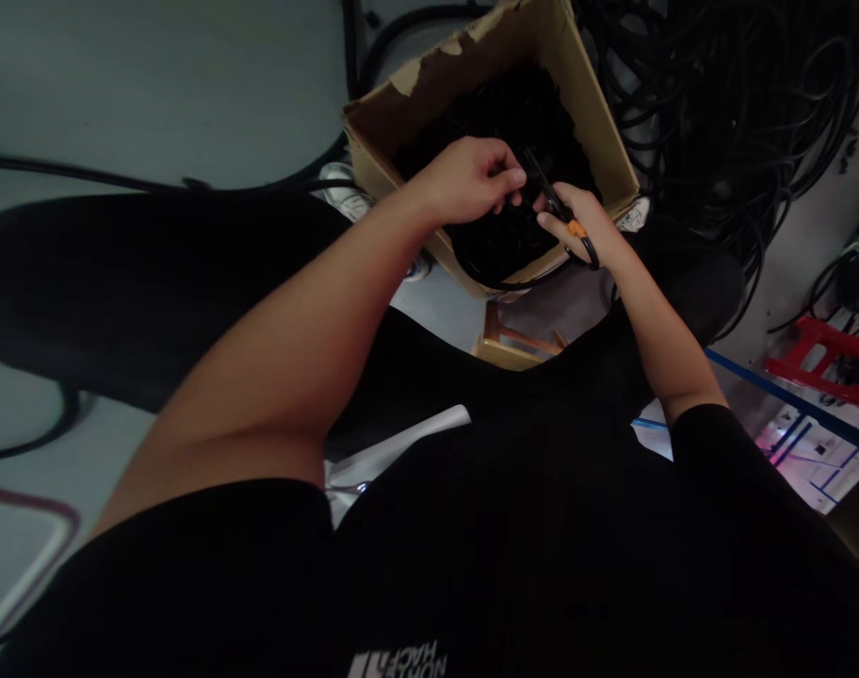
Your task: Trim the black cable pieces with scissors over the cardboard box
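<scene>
Over an open cardboard box [603, 104] are both of my hands. The box holds a mass of black pieces [507, 108], too dark to tell apart. My right hand [593, 215] is closed around scissors with black and orange handles [577, 229], their dark blades pointing up and left. Close to the blades, my left hand [476, 179] has its thumb and fingers pinched together. Whatever sits between those fingers is too dark to make out. I cannot tell whether the blades are parted or touch anything.
Black cables [726, 122] lie heaped right of the box. Another black cable [260, 186] runs across the floor on the left. A small wooden stool [514, 356] stands between my legs and the box. Far right is a red plastic object [825, 363].
</scene>
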A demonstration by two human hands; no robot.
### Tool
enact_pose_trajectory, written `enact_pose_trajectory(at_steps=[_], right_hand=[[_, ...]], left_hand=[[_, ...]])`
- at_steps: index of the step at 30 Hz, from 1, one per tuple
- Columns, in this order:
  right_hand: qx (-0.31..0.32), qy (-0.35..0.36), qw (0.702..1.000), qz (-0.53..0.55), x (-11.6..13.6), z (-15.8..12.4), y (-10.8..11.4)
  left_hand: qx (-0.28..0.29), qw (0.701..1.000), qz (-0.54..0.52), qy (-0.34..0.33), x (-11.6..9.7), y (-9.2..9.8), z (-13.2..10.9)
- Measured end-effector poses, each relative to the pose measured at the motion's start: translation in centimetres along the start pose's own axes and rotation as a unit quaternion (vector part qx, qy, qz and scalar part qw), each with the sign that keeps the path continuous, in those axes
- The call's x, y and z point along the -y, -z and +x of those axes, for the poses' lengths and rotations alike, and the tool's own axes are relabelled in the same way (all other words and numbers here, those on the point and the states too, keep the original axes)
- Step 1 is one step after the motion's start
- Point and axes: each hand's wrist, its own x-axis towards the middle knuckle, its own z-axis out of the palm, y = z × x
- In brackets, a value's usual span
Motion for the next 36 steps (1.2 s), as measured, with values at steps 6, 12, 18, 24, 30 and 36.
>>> enact_pose_trajectory(at_steps=[6, 12, 18, 24, 30, 36], right_hand=[[0.032, 0.014, 0.999, 0.028, 0.8, 0.1, 0.1], [0.038, 0.001, 0.997, 0.063, -0.9, -0.4, 1.4], [0.013, -0.041, 0.993, 0.114, -1.9, -0.9, 0.3], [-0.03, -0.076, 0.986, 0.147, -0.6, 0.3, -1.5], [-0.059, -0.059, 0.973, 0.215, 0.8, 0.3, -1.4], [-0.128, -0.106, 0.967, 0.193, 1.5, 0.7, -1.3]], left_hand=[[0.069, 0.997, -0.034, 0.025, -0.7, 0.0, -0.4], [0.038, 0.995, -0.089, 0.023, 0.8, 0.5, 0.2], [0.002, 0.988, -0.157, 0.002, 2.7, 0.2, 1.0], [0.049, 0.989, -0.139, -0.009, 3.9, -0.8, 1.9], [0.035, 0.99, -0.134, -0.017, 3.6, -1.2, 1.6], [0.038, 0.985, -0.17, 0.003, 2.6, -2.0, 1.1]])
